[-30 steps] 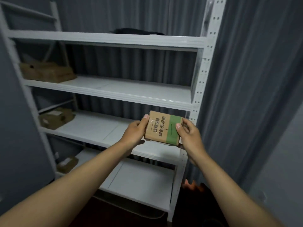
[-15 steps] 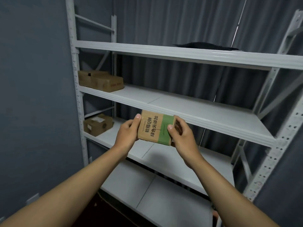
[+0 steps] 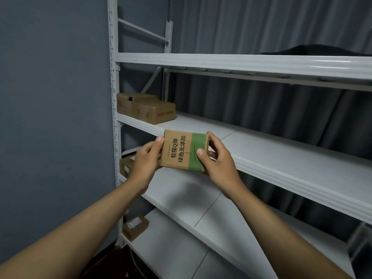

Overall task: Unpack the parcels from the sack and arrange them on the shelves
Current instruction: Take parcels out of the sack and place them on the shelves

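A small brown cardboard parcel (image 3: 179, 151) with a green band and black printed characters is held up in front of the white metal shelving (image 3: 261, 162). My left hand (image 3: 148, 161) grips its left edge, thumb on the front. My right hand (image 3: 216, 161) grips its green right end, thumb on the front and fingers behind. The parcel hangs level with the front lip of the second shelf from the top, just right of the boxes there.
Two brown boxes (image 3: 147, 108) sit at the left end of that shelf. Another box (image 3: 125, 165) is partly hidden behind my left hand one shelf down, and a small labelled box (image 3: 135, 228) lies on the lowest shelf. A dark item (image 3: 316, 50) lies on the top shelf. Grey wall at left, curtain behind.
My view has swung left and closer to the shelving's left end. The parcel stays in both hands and now sits higher, in front of the second shelf's edge.
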